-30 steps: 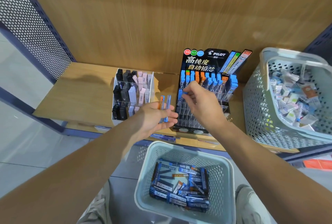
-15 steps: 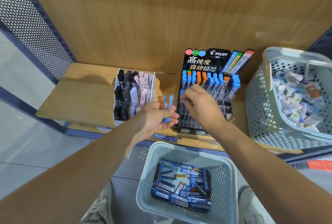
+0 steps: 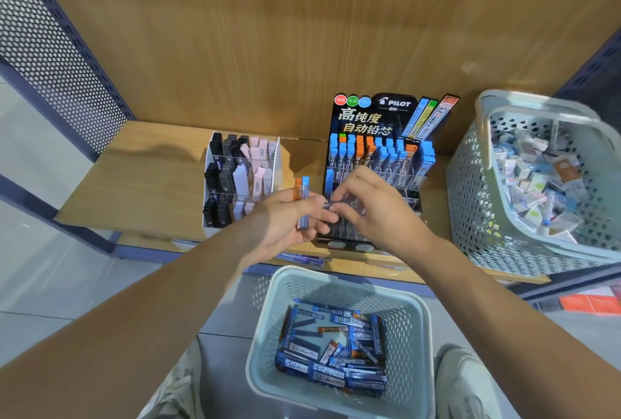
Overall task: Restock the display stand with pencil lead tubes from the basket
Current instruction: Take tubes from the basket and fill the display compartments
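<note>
The left hand (image 3: 285,220) keeps its grip clamped on two pencil lead tubes (image 3: 301,188), which stand upright above its fingers. Just beside it, the right hand (image 3: 376,213) pinches a dark tube (image 3: 331,205) in front of the display stand (image 3: 369,116). The basket (image 3: 416,318) sits lower down.

Black is seen on the display stand (image 3: 366,116), lettered white and gold, topped by red, green and blue dots. Stand tubes (image 3: 383,156) are capped blue, a few orange. Held tubes (image 3: 301,197): one orange, one blue. The basket (image 3: 339,284) is coloured pale grey-green and perforated; basket tubes (image 3: 332,348) mostly blue, few orange. Rack items (image 3: 235,176) black, grey, lilac, pink. Shelf (image 3: 141,180) and back panel (image 3: 268,32) are wood-grained, light brown
</note>
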